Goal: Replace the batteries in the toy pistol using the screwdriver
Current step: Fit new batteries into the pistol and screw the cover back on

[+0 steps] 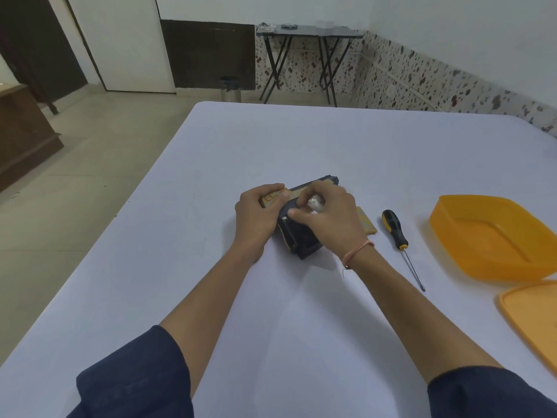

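A dark blue and orange toy pistol [301,236] lies on the white table [301,312] in the middle of the view. My left hand [256,218] grips its orange rear part and holds it down. My right hand [325,215] sits over the pistol's grip, its curled fingers pinching a small silvery battery [315,202] at the opened compartment. An orange flat piece [366,224], seemingly the battery cover, lies just right of my right hand. The screwdriver [398,236], black and yellow handled, lies on the table further right, its tip toward me.
An orange plastic box [494,239] stands at the right edge, its orange lid [533,315] lying nearer to me. Beyond the table stand a folding side table [307,34] against the wall and a small metal bin [230,89] on the floor.
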